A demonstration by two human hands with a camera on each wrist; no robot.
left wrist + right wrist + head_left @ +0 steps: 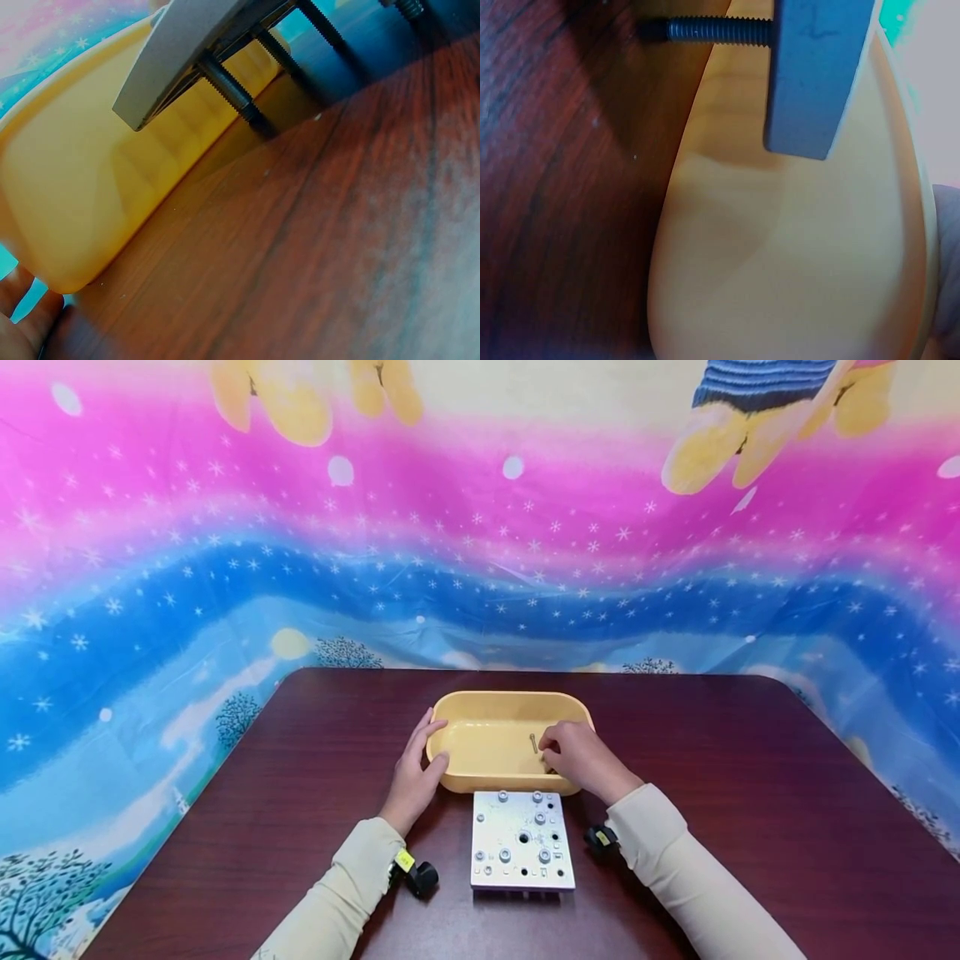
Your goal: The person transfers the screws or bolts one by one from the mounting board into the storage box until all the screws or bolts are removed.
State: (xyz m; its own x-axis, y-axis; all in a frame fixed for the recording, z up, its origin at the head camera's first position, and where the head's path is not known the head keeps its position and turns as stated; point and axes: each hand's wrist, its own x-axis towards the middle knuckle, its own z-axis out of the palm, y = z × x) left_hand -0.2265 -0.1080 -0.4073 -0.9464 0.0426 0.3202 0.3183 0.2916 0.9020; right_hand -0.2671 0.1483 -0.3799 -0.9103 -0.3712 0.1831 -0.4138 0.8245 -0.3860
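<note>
A yellow plastic tray sits on the table, and my left hand holds its left end, fingers and thumb over the rim. My right hand reaches into the tray's right side with its fingers bent down toward the bottom. Close beside those fingertips lies a small screw. What the right fingertips hold, if anything, I cannot tell. In front of the tray stands a silver metal plate with several socket-head bolts and holes. Bolt shanks stick out below the plate, raising it off the table.
The dark red wood-grain table extends to both sides. A black wrist camera hangs by the left cuff, another wrist camera by the right cuff near the plate. A colourful printed cloth hangs behind the table.
</note>
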